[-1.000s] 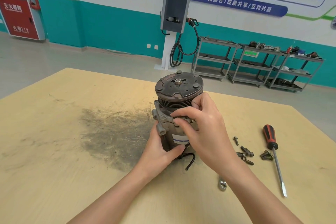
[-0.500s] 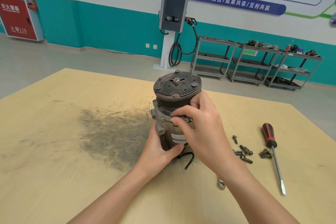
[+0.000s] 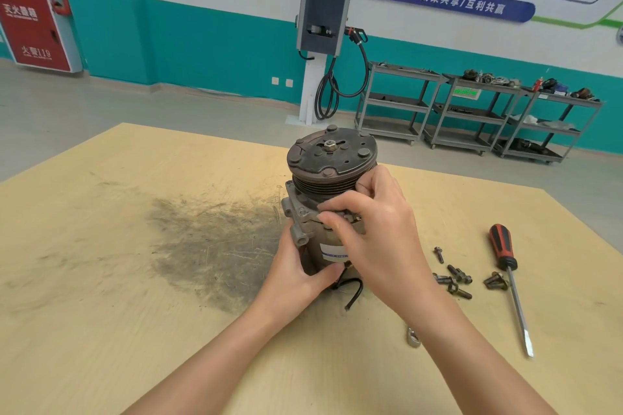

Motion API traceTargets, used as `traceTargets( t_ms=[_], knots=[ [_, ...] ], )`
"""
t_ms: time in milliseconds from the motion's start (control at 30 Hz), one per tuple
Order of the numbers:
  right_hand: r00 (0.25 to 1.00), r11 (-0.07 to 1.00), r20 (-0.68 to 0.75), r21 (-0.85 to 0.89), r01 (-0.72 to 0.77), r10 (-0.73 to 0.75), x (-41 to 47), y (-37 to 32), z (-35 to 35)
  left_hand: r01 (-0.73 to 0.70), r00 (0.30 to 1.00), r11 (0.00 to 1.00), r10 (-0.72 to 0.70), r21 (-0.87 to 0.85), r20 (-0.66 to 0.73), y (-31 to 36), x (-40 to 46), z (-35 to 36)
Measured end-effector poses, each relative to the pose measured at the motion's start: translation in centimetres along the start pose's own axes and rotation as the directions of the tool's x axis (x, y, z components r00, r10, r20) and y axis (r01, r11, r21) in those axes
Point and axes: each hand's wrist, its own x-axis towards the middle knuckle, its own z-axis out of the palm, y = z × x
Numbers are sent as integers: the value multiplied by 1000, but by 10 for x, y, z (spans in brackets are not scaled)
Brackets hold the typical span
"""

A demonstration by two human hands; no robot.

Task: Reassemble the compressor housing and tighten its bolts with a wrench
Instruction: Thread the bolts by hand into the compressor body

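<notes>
Workshop floor and parts shelves behind, a plywood desk (image 3: 101, 280) carries the compressor (image 3: 328, 199), upright on end at its middle. You hold it low with your left hand (image 3: 296, 276), fingers wrapped round the body; your right hand (image 3: 374, 229) pinches something at the flange, hidden by your knuckles. Judge it heavy, rigid, greasy: grip the body, not the pulley. Loose bolts (image 3: 453, 278) lie right; the wrench (image 3: 413, 338) is mostly hidden by your forearm.

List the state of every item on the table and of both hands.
compressor: upright, pulley end up
left hand: gripping the compressor's lower body
right hand: fingers pinched at the housing flange
loose bolts: lying on the table
screwdriver: lying flat, unused
wrench: on the table, mostly hidden
</notes>
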Motion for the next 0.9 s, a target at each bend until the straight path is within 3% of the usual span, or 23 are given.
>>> traceTargets(
  t_ms=[200, 433, 667, 900],
  knots=[
    [994, 992, -111, -125, -23, 9, 2, -5, 12, 2, 1000, 1000, -3, 24, 8, 0, 0, -1],
    [998, 991, 32, 127, -51, 47, 3, -2, -5, 8, 1000, 1000, -8, 17, 7, 0, 0, -1],
    [999, 1000, 44, 1, 7, -7, 5, 0, -7, 9, 1000, 1000, -10, 15, 12, -3, 0, -1],
    [992, 1000, 123, -19, 14, -12, 11, 0, -14, 9, 1000, 1000, -9, -14, 20, -1, -1, 0]
  ],
)
